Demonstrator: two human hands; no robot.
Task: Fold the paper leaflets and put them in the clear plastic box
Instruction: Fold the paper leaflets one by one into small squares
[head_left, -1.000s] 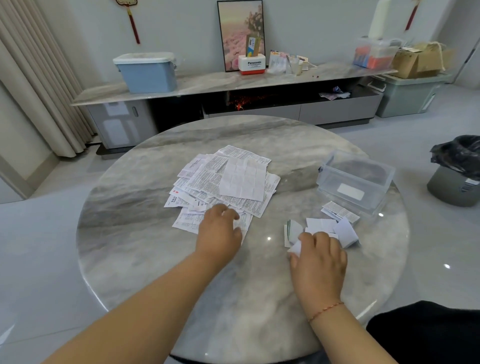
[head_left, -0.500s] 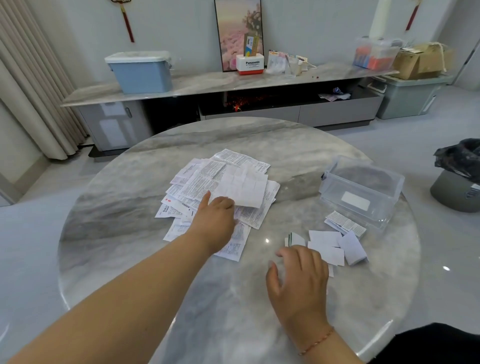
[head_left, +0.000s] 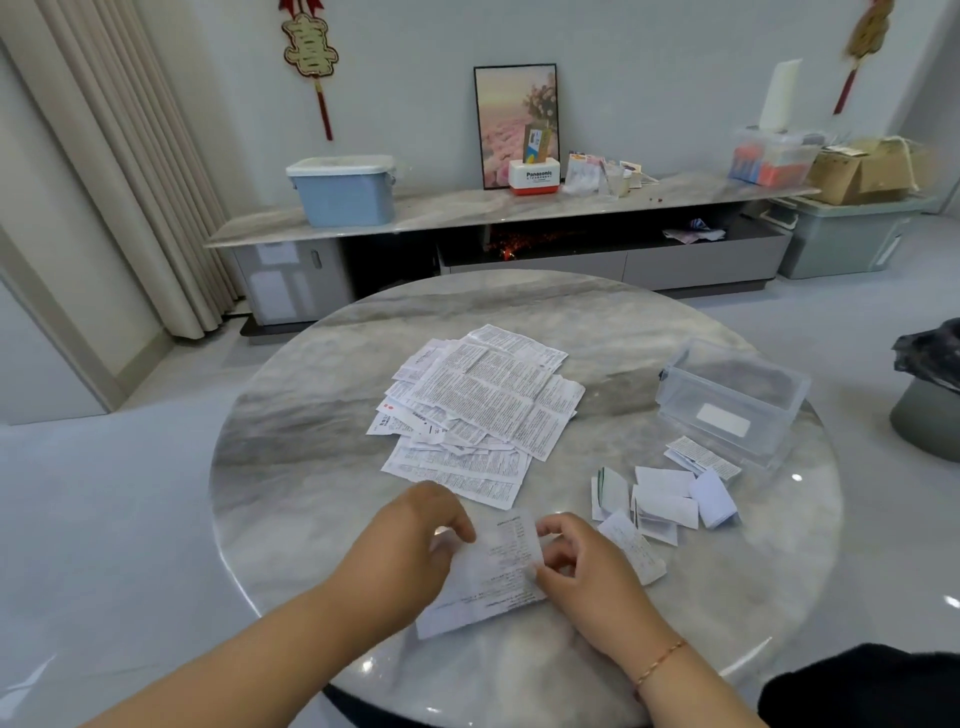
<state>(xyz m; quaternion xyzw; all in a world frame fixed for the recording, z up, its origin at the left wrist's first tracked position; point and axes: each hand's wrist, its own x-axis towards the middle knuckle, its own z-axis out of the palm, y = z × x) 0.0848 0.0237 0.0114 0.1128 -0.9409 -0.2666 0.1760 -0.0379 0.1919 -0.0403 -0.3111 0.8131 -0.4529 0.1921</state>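
Both hands now pinch one leaflet (head_left: 496, 566) near the surface's (head_left: 291, 467) front edge: left hand (head_left: 415, 540) has left the pile (head_left: 483, 410), right hand (head_left: 582, 566) the folded leaflets (head_left: 665, 499). Farther right, the clear box (head_left: 727, 400) holds no leaflets.

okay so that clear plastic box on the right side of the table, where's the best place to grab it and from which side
Probably grip the clear plastic box by its near long wall, coming from above with fingers hooked over the rim. It stands upright with no lid and looks empty, and folded leaflets lie just in front, so a low frontal approach would disturb them.
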